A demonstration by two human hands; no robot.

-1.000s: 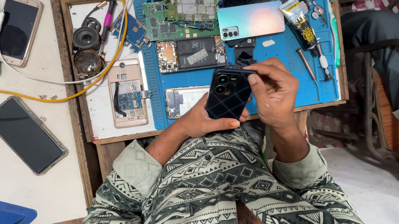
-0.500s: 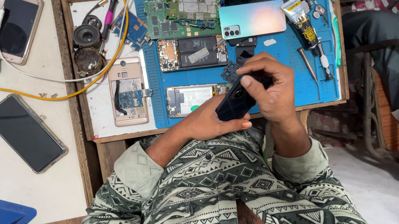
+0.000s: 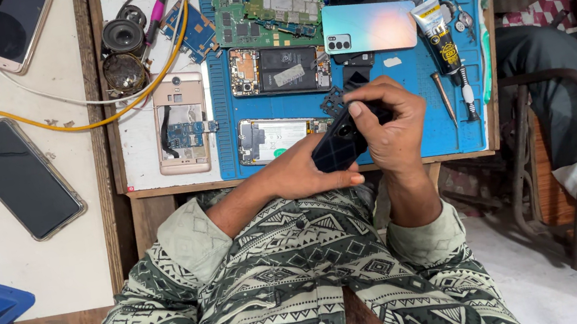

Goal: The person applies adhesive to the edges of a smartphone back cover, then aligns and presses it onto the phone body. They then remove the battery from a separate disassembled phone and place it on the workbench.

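Observation:
Both my hands hold a dark blue phone back cover (image 3: 337, 149) with a diamond pattern, just above the near edge of the blue work mat (image 3: 412, 77). My left hand (image 3: 305, 171) cups it from below. My right hand (image 3: 389, 125) grips its upper end, thumb pressed near the camera hole. Past my hands lie an opened phone with a black battery (image 3: 279, 69), an opened phone body with a pale battery (image 3: 273, 135), a green circuit board (image 3: 270, 6) and a shiny light-blue back cover (image 3: 369, 26).
A glue tube (image 3: 436, 32) and screwdrivers (image 3: 442, 95) lie at the mat's right. A rose-gold phone frame (image 3: 180, 122), two small speakers (image 3: 123, 53) and a yellow cable (image 3: 73, 124) are left of the mat. A black phone (image 3: 20, 177) rests on the white table. A metal chair (image 3: 564, 146) stands right.
The dark cover has tilted from facing me to nearly edge-on, and my right hand has closed over its upper end. Both hands shifted slightly toward the mat.

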